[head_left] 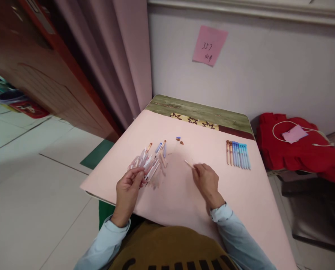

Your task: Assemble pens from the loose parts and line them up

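My right hand (207, 183), over the middle of the table, pinches a short, pale, slim pen part (188, 164) that points up and left. My left hand (130, 188) is closed in a pinch at the near edge of a pile of loose pen parts (153, 168); what lies between its fingertips is too small to make out. In the pile are clear and white tubes, refills and some brown and blue pieces. Beyond it lie a few small brown and blue toppers (179, 140). To the right, a neat row of assembled pens (238, 155) runs from brown to blue to light blue.
A pink sheet (212, 138) covers most of the table. Red cloth (293, 150) with a white cord and a pink note lies beyond the right edge. A wall bearing a pink note (210, 45) stands behind, with a curtain (122, 56) and wooden door (57, 75) at left.
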A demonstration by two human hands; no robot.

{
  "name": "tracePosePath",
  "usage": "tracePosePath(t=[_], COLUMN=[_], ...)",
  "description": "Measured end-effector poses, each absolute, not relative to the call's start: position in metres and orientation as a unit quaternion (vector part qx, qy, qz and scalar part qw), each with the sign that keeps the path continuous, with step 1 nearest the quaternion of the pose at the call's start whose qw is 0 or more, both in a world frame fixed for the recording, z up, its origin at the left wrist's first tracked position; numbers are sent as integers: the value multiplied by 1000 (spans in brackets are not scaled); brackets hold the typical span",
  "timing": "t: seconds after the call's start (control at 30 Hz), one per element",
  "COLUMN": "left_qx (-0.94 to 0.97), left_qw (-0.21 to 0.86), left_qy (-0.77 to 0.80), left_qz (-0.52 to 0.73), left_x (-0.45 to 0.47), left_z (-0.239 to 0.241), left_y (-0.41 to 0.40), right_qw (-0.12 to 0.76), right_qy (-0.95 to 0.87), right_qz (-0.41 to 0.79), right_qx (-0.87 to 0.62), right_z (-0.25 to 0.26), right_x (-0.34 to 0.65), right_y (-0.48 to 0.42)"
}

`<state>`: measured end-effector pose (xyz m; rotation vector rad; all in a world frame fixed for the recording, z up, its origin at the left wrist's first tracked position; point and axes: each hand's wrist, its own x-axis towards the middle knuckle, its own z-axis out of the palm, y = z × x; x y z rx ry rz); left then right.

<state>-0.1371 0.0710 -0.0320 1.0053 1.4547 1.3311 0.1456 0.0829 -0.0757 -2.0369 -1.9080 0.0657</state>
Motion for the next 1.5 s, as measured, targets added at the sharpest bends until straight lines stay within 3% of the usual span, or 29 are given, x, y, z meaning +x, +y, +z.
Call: tracePosePath(t=[0.5,0.83,1.1,1.3,1.5], left_qx=[378,315,360,409,398], left_qw=[394,356,351,425,426], left_qy=[612,680,675,614,644], left_qz=[573,559,540,524,495], left_x=[-170,-215,-219,-174,-188], left_z=[-37,-32,-19,-23,-30], left_y=[61,23,38,46,28], right_qw=[265,192,218,210,246], right_qy=[-669,-655,-614,-701,-643], right_qz=[60,36,84,185,169], right_qx=[-691,-730,-754,-656,-705], right_z=[-16,-51,-52,-50,-44], right_x=[128,147,162,104,141], right_y=[146,116,97,114,122])
